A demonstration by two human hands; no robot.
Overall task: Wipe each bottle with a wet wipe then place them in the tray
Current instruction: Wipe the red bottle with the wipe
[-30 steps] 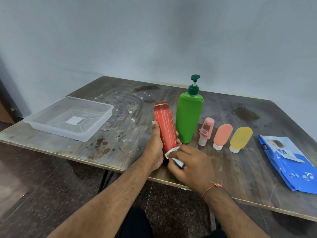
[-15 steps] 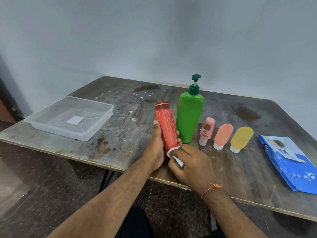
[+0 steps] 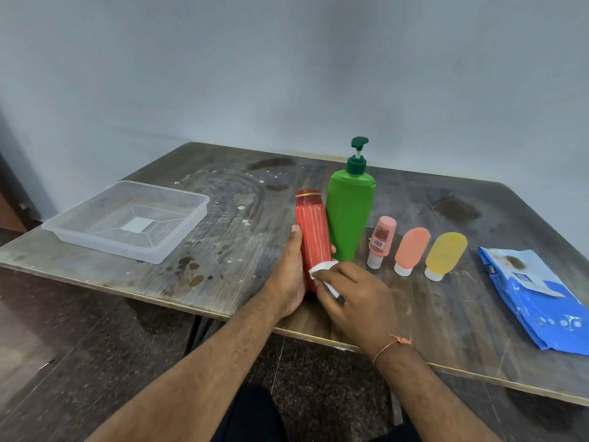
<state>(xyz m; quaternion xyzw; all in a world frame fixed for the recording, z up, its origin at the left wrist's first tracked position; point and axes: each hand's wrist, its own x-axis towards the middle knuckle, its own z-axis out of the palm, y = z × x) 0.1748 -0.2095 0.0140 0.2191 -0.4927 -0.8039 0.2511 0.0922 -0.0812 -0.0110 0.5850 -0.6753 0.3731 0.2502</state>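
Observation:
My left hand [image 3: 288, 275] grips the lower part of a red bottle [image 3: 312, 228] with a dark red cap, held tilted above the table's front edge. My right hand [image 3: 353, 298] pinches a white wet wipe [image 3: 322, 269] and presses it against the bottle's lower end. Right behind stands a tall green pump bottle [image 3: 349, 215]. To its right stand a small pink tube [image 3: 381, 240], a salmon squeeze bottle [image 3: 411, 250] and a yellow squeeze bottle [image 3: 444, 255], all cap down. The clear plastic tray [image 3: 178, 240] sits at the left of the table with nothing in it.
A blue pack of wet wipes [image 3: 541, 298] lies at the right end of the stained wooden table [image 3: 229, 237]. A plain wall rises behind the table. Dark floor shows below the front edge.
The wipe in my right hand has slid a little higher on the red bottle's lower end. My left hand keeps the same grip.

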